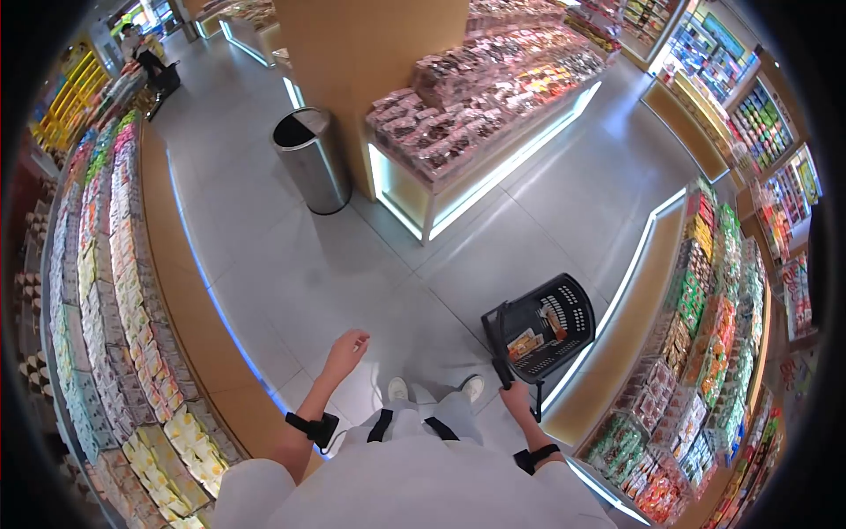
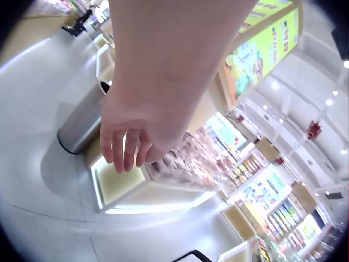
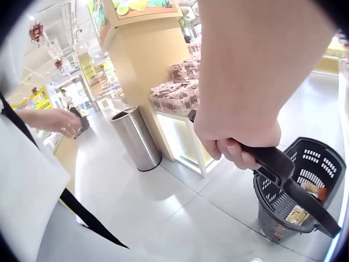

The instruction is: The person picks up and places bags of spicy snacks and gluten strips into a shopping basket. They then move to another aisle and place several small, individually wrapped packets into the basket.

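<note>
My right hand (image 3: 240,134) grips the black handle (image 3: 272,164) of a shopping basket (image 1: 564,353), fingers curled round the bar. The basket stands low on my right, its slotted wall (image 3: 322,158) showing in the right wrist view. A couple of small packaged items (image 1: 526,344) lie inside it. In front of my body on the left, my left hand (image 1: 348,350) hangs in the air, holding nothing. Its fingers (image 2: 118,150) droop loosely and slightly apart in the left wrist view.
A steel trash bin (image 1: 313,167) stands by a wooden pillar (image 1: 352,62). Beside it is a lit display counter (image 1: 485,167) heaped with packs. Candy shelves curve along the left (image 1: 123,291) and right (image 1: 696,353). A person (image 1: 145,53) is far off at upper left.
</note>
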A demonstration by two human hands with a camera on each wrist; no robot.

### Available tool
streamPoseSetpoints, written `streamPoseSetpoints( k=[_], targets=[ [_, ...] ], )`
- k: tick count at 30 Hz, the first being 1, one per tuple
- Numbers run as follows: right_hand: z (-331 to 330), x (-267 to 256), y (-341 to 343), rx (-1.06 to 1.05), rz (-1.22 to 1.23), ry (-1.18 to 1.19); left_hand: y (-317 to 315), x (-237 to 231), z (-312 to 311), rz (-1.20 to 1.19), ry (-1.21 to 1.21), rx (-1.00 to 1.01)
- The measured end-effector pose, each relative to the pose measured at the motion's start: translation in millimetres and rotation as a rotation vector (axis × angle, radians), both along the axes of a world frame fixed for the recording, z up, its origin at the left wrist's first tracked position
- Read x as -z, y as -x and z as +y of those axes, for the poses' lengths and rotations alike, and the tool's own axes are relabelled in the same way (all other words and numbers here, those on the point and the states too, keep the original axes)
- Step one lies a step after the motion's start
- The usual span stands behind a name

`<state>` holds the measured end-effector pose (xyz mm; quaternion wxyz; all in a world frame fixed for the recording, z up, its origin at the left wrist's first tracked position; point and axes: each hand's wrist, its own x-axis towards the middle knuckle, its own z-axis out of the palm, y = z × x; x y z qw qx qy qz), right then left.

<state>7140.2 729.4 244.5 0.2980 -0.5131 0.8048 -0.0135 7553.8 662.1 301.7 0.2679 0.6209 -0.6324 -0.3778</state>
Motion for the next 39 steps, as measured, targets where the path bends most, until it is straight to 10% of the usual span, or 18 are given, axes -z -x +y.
streamPoseSetpoints(
  k=[8, 22, 32, 39],
  targets=[
    [-58, 12, -59, 0.135, -0.057, 0.084, -158, 31, 48, 0.149, -0.227, -0.343],
    [-141, 34, -254, 0.439, -0.071, 0.046, -377, -11, -182, 0.076, -0.197, -0.223],
    [-242, 70, -425, 0.789, -0.369, 0.219, -605, 17, -212, 0.094, -0.237, -0.444],
    [-300, 75, -605, 0.759, -0.124, 0.114, -783, 32, -280, 0.040, -0.118, -0.372]
  ],
)
